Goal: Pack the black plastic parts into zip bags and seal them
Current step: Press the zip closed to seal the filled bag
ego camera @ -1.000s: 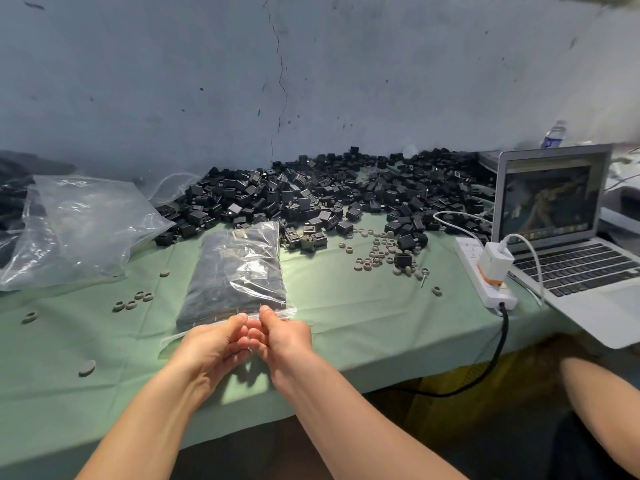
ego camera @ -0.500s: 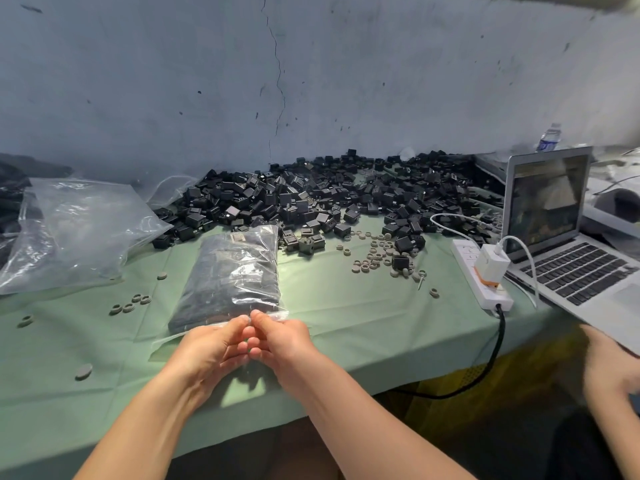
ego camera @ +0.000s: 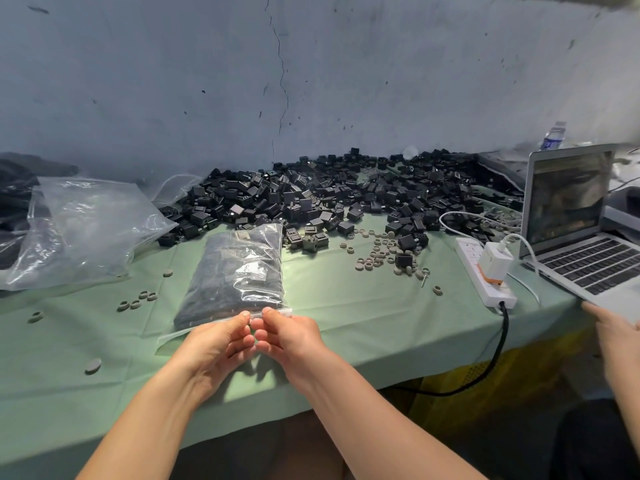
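Clear zip bag [ego camera: 235,271] | long axis toward wall [ego camera: 311,81], seal [ego camera: 187,332] nearest | left hand [ego camera: 214,344], right hand [ego camera: 291,337] pinch seal

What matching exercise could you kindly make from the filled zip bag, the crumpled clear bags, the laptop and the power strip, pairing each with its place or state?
Things:
1. filled zip bag
2. crumpled clear bags
3. laptop
4. power strip

Place or state:
A. open, at the right end of the table
B. on the table's left side
C. near edge pinched by the left hand and right hand
D. holds a white charger, beside the laptop

Pairs: 1-C, 2-B, 3-A, 4-D
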{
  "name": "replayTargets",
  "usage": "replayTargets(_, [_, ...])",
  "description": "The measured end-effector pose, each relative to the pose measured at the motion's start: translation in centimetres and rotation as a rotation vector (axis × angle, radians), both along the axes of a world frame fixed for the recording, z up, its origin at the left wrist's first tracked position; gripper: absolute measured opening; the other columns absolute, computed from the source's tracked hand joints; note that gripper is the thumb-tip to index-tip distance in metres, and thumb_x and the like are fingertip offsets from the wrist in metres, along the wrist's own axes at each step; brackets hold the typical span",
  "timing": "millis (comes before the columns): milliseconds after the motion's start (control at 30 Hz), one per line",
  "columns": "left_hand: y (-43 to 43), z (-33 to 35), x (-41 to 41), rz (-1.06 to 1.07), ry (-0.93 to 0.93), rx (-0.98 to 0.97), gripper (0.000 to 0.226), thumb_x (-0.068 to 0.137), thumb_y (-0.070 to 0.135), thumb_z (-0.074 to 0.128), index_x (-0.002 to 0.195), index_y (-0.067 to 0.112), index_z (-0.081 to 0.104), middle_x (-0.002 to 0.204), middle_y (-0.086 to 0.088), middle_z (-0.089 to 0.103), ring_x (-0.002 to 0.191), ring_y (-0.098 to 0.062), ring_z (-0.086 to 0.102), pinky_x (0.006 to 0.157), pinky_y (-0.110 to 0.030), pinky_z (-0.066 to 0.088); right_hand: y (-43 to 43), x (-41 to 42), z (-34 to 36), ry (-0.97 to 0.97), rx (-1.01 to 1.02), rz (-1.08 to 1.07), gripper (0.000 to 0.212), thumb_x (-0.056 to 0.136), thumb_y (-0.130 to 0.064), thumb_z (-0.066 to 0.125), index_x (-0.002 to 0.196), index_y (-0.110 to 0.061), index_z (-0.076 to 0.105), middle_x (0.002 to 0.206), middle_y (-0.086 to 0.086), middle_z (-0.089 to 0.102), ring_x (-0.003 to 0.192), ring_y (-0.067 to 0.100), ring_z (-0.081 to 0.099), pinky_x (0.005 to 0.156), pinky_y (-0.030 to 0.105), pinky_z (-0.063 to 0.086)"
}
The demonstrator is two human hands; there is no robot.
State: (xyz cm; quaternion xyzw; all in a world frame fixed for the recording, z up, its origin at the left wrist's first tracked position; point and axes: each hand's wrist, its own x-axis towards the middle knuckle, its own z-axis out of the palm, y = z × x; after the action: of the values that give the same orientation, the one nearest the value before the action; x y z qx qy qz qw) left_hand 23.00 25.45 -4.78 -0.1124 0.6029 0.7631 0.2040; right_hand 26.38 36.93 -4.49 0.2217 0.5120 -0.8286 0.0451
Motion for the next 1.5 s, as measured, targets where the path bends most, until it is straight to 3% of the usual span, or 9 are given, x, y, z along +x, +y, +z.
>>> replayTargets(100, [-0.1, 0.1, 0.2, -0.001, -0.011, 0.017, 0.017, 0.096, 0.010, 0.062, 0.087, -0.004, 0.068, 0.064, -0.007, 0.059, 0.046, -0.010, 0.059, 0.049, -0.023, 0.058, -0.2, 0.0, -0.2, -0.002, -0.010, -0.021, 0.021, 0.101, -0.013, 0.056, 0.098, 0.005, 0.066, 0.077, 0.008, 0.069, 0.052, 0.007, 0.061, 0.051, 0.017, 0.051])
replayTargets(267, [0.0, 0.2, 0.2, 0.023, -0.030, 0.022, 0.010, 0.096, 0.008, 0.062, 0.088, 0.002, 0.062, 0.067, -0.007, 0.057, 0.044, -0.009, 0.059, 0.046, -0.022, 0.056, -0.4, -0.2, -0.9, -0.011, -0.014, -0.167, 0.031, 0.101, -0.020, 0.056, 0.079, 0.000, 0.063, 0.070, 0.009, 0.069, 0.047, 0.009, 0.063, 0.049, 0.020, 0.051])
replayTargets(500, [-0.2, 0.2, 0.2, 0.018, -0.044, 0.023, 0.010, 0.095, 0.008, 0.063, 0.086, 0.004, 0.063, 0.058, -0.003, 0.060, 0.044, -0.009, 0.060, 0.048, -0.023, 0.057, -0.4, -0.4, -0.9, -0.016, 0.010, -0.229, 0.023, 0.098, -0.011, 0.057, 0.077, -0.002, 0.061, 0.064, 0.005, 0.061, 0.038, 0.006, 0.051, 0.043, 0.018, 0.045])
replayTargets(667, [0.1, 0.7, 0.5, 0.026, -0.046, 0.001, 0.012, 0.095, 0.011, 0.065, 0.084, 0.006, 0.063, 0.060, -0.003, 0.060, 0.043, -0.009, 0.058, 0.046, -0.022, 0.056, -0.3, -0.4, -1.0, 0.013, 0.054, -0.215, 0.024, 0.099, -0.011, 0.057, 0.077, -0.003, 0.060, 0.065, 0.005, 0.064, 0.040, 0.005, 0.052, 0.044, 0.018, 0.046])
replayTargets(833, [2.0, 1.3, 1.0, 0.004, -0.106, 0.016, 0.018, 0.094, 0.014, 0.066, 0.079, 0.005, 0.062, 0.064, -0.005, 0.055, 0.047, -0.010, 0.052, 0.040, -0.017, 0.049, 0.4, -0.3, -1.5, 0.043, 0.178, -0.124, 0.026, 0.098, -0.017, 0.061, 0.079, -0.001, 0.064, 0.063, 0.007, 0.068, 0.045, 0.012, 0.060, 0.045, 0.021, 0.049])
replayTargets(967, [3.6, 1.4, 1.1, 0.021, -0.121, -0.016, 0.023, 0.091, 0.011, 0.066, 0.069, 0.008, 0.059, 0.054, 0.001, 0.051, 0.044, -0.008, 0.046, 0.036, -0.015, 0.041, 1.7, -0.5, -1.8, 0.051, 0.418, -0.075, 0.026, 0.094, -0.021, 0.065, 0.074, -0.004, 0.067, 0.059, 0.004, 0.066, 0.049, 0.017, 0.059, 0.052, 0.027, 0.052])
replayTargets(1067, [3.9, 1.5, 1.0, 0.019, -0.153, 0.008, 0.026, 0.093, 0.010, 0.063, 0.067, 0.011, 0.058, 0.051, 0.004, 0.051, 0.041, -0.004, 0.045, 0.035, -0.014, 0.038, 2.1, -0.5, -1.9, 0.069, 0.481, -0.084, 0.024, 0.091, -0.019, 0.065, 0.073, -0.003, 0.069, 0.056, 0.001, 0.066, 0.050, 0.016, 0.060, 0.054, 0.029, 0.052])
replayTargets(1233, [4.3, 1.4, 1.1, 0.040, -0.156, 0.001, 0.027, 0.095, 0.010, 0.059, 0.068, 0.013, 0.057, 0.049, 0.007, 0.050, 0.036, 0.000, 0.043, 0.033, -0.013, 0.032, 1.8, -0.9, -1.8, 0.070, 0.410, -0.143, 0.016, 0.086, -0.010, 0.063, 0.074, -0.002, 0.069, 0.059, 0.003, 0.065, 0.051, 0.016, 0.059, 0.053, 0.027, 0.049])
replayTargets(1500, [4.1, 1.1, 1.0, 0.004, -0.111, 0.042, 0.021, 0.101, 0.019, 0.057, 0.082, 0.014, 0.064, 0.058, 0.008, 0.058, 0.048, -0.002, 0.042, 0.037, -0.012, 0.032, 1.9, -1.2, -1.9, 0.075, 0.289, -0.231, 0.017, 0.090, -0.012, 0.066, 0.074, -0.007, 0.066, 0.065, 0.005, 0.066, 0.048, 0.010, 0.059, 0.047, 0.022, 0.048])
